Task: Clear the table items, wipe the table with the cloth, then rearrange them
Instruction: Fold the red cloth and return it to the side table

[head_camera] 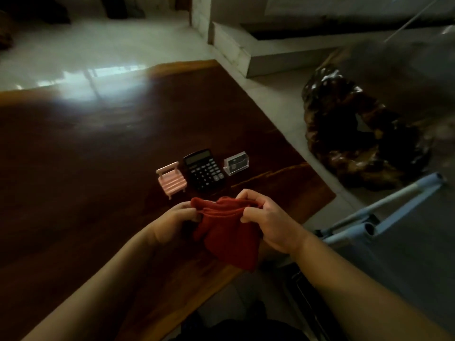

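Observation:
A red cloth (227,236) hangs folded above the near edge of the dark wooden table (86,148). My left hand (172,221) pinches its upper left corner and my right hand (267,219) grips its upper right edge. Just beyond the cloth three items stand in a row on the table: a small pink toy chair (171,179) on the left, a black calculator (203,169) in the middle, and a clear plastic card holder (236,162) on the right.
A dark gnarled wood sculpture (357,134) sits on the floor right of the table. Light blue chair tubes (384,212) slant by my right forearm. A white raised ledge (234,49) runs behind the table's far right corner.

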Demonstrator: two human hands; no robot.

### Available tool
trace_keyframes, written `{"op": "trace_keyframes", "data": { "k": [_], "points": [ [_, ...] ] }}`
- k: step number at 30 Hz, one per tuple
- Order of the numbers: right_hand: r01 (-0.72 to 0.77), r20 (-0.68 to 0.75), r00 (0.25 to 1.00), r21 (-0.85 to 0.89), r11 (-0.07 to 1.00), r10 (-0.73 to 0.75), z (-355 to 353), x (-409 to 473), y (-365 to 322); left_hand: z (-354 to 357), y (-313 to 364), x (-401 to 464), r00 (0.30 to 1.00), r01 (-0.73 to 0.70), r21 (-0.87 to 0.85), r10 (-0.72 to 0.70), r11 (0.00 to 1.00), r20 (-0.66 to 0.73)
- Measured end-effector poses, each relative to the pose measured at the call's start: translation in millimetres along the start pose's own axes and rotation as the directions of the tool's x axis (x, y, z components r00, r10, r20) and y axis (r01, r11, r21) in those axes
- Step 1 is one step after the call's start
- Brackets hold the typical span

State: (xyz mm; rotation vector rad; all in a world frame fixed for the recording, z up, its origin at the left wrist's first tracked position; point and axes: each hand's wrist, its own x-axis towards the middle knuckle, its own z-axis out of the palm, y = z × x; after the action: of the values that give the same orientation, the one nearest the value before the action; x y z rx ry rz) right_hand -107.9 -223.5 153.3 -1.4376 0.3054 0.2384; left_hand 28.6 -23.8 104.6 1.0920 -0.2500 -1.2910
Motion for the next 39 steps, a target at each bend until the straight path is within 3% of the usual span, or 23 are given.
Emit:
{"op": "trace_keyframes", "data": {
  "k": [4, 7, 16, 22, 26, 33, 35, 39],
  "points": [
    [0.017, -0.169, 0.985, 0.02, 1.0, -0.014, -27.1, -37.0, -2.9, 14.5, 10.9, 8.8, 0.995, -0.031, 0.05, 0.026, 0.998, 0.093],
    [0.04, -0.326, 0.944, -0.013, 0.999, -0.042, -53.6, -74.9, -5.2, 43.8, 16.7, 30.9, 0.99, -0.068, 0.177, 0.045, 0.982, 0.134],
    [0.144, -0.712, 0.681, -0.1, 0.985, -0.171, -137.5, -193.5, 1.5, 181.0, 12.2, 118.2, 0.961, -0.193, 0.477, 0.066, 0.858, 0.269],
    [0.16, -0.848, 0.501, -0.108, 0.981, -0.175, -203.0, -279.1, 27.8, 303.9, -11.6, 170.0, 0.92, -0.33, 0.673, 0.063, 0.662, 0.388],
    [0.159, -0.908, 0.416, 0.026, 0.987, -0.043, -244.8, -332.5, 55.5, 380.2, -42.1, 207.7, 0.938, -0.26, 0.76, -0.032, 0.596, 0.346],
    [0.027, -0.901, 0.36, 0.269, 0.963, 0.242, -313.8, -372.1, 130.3, 453.6, -115.8, 277.9, 0.95, -0.14, 0.905, -0.202, 0.401, 0.237],
    [-0.024, -0.919, 0.316, 0.238, 0.971, 0.234, -329.3, -369.7, 151.4, 461.7, -138.1, 295.8, 0.955, -0.155, 0.942, -0.198, 0.298, 0.22],
    [-0.198, -0.958, 0.275, 0.021, 0.98, 0.076, -348.9, -358.7, 175.1, 469.3, -166.6, 315.9, 0.964, -0.244, 0.968, -0.089, 0.059, 0.249]
  ]
}}
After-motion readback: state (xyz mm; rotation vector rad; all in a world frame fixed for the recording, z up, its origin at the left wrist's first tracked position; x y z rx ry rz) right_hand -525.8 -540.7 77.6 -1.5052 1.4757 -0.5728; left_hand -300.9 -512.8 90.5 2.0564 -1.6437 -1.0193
